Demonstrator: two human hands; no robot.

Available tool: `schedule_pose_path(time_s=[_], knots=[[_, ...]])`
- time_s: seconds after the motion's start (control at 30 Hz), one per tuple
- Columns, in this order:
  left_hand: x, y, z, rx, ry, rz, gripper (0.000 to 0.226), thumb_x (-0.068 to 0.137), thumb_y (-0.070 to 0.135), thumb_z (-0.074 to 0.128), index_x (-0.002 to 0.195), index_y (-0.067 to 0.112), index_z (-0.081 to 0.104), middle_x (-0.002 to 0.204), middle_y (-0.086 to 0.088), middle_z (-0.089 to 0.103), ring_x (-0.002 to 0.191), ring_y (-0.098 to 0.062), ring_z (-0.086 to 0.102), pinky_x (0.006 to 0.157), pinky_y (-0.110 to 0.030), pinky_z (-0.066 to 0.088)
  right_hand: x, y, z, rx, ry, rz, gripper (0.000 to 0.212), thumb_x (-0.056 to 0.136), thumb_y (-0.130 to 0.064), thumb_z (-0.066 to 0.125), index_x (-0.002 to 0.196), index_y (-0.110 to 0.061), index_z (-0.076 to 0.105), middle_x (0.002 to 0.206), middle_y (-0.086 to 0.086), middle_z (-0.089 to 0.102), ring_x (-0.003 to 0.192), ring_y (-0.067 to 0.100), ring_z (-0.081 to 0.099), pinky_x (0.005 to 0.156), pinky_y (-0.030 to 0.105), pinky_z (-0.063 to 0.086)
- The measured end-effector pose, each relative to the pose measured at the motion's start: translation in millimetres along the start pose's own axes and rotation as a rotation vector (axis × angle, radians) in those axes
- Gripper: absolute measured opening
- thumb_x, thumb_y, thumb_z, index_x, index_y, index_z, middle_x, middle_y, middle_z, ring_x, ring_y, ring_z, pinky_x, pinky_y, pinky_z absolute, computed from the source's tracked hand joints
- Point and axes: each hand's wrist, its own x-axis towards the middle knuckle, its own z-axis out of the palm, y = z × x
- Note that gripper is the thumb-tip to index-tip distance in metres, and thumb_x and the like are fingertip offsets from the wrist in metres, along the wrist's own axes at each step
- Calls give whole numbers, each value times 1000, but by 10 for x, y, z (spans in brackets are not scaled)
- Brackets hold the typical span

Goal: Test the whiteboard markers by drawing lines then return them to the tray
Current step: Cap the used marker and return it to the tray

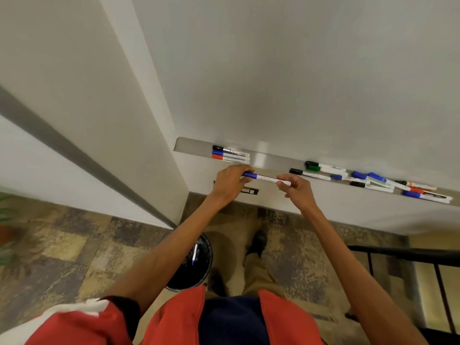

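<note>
Red top [174, 324] filled the lower edge of the view, both bare forearms reaching forward from it.

Marker [266, 179]: held level in the air, just in front of the tray [268, 158] and below its lip, touching nothing but the hands. Barrel white with small print; cap blue, at its left end. The left hand [229, 181] gripped the cap end, fingers [246, 180] curled round it. The right hand [296, 189] pinched the plain tail end between thumb and fingers [283, 183], the remaining fingers loosely curled. A grip at opposite ends suited a straight pull or push along the barrel; whether the cap was coming off or going on could not be told.

Tray: a metal ledge under the whiteboard [298, 70], which showed no drawn lines in view. Three markers [230, 154], capped black, blue and red, lay side by side at the left, probably a sorted group. Loose markers [373, 180] in black, green, blue and red lay crisscrossed at the right, probably awaiting their turn.

Bin [191, 265]: on the floor [74, 245] below the left forearm, with one blue-tipped pen [194, 253] inside, likely a reject. A shoe [258, 241] stood beside it.
</note>
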Motion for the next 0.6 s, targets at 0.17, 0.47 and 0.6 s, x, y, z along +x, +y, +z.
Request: schedule_pose_path(time_s=[0.17, 0.47, 0.6], knots=[[478, -73, 353, 225, 91, 8, 21, 92, 13, 67, 112, 12, 71, 119, -9, 67, 114, -23, 60, 113, -44, 38, 576, 134, -83, -302, 3, -200, 17, 94, -8, 63, 109, -8, 71, 109, 3, 71, 98, 15, 63, 84, 19, 42], [845, -313, 737, 413, 73, -38, 22, 84, 10, 74, 106, 12, 74, 104, -9, 73, 105, -27, 65, 108, -50, 38, 1131, 500, 42, -449, 33, -97, 18, 95, -14, 62, 112, -19, 68, 98, 0, 63, 104, 26, 57, 86, 36, 49], [942, -371, 809, 391, 69, 6, 19, 84, 11, 73, 102, 11, 74, 102, -8, 73, 103, -26, 65, 107, -50, 40, 1198, 577, 43, -441, 65, -73, 20, 95, -16, 63, 112, -23, 68, 108, 5, 59, 114, 26, 52, 100, 44, 45]])
